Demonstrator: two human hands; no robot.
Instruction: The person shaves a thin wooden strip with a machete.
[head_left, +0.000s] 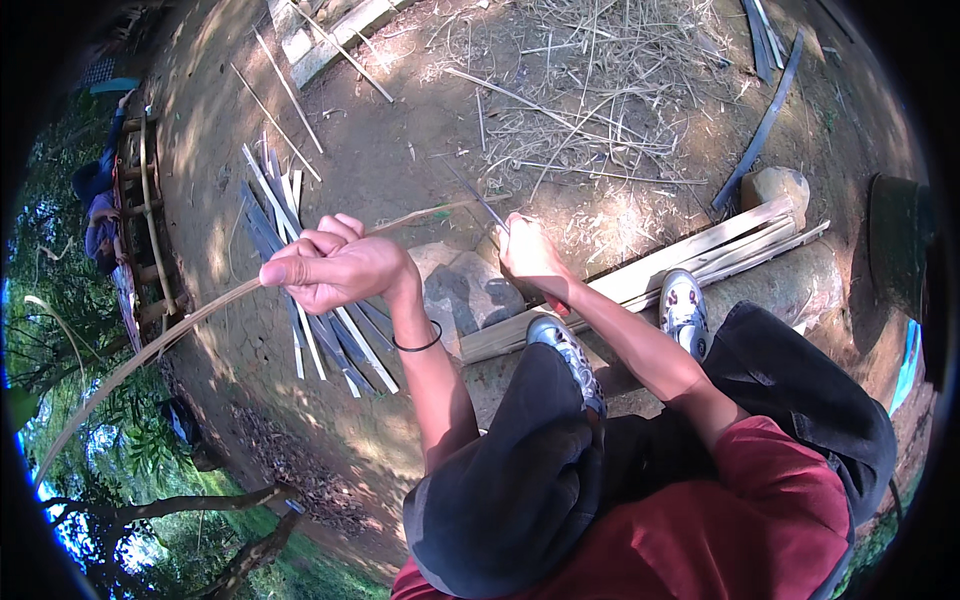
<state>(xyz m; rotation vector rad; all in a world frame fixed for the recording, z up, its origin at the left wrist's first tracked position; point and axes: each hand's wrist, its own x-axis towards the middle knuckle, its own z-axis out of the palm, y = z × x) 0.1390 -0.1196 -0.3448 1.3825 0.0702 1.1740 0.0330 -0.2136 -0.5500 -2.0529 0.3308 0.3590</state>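
Nearest, above the dark trousers (pixel 510 490), the hands work apart, each closed on something of its own. The right hand (pixel 535 255) is wrapped around a knife (pixel 481 196), its thin blade angled up and to the left. The left hand (pixel 345 266) grips a long, narrow strip (pixel 150 348), tan and woody, probably split bamboo, with thumb and curled fingers around it. The strip sweeps from the lower left rim through that hand to a thin end by the blade; whether wood and metal touch, I cannot tell. It should be light and springy, stiff along the grain yet ready to whip at its long free end; how much of its curve is real is hard to say through this lens. Dry faces ought to give good grip, though fresh edges may cut or splinter, so the sound place to hold is across the flat, well back from the blade, pinching rather than sliding along the edge. Around the shoes (pixel 684 312) lie pale split lengths (pixel 735 240), beside a grey stone (pixel 465 290). Left of the stone, dark and white strips (pixel 366 348) fan out on the earth; farther off spread tangled shavings (pixel 610 125) and a curved dark strip (pixel 768 120).
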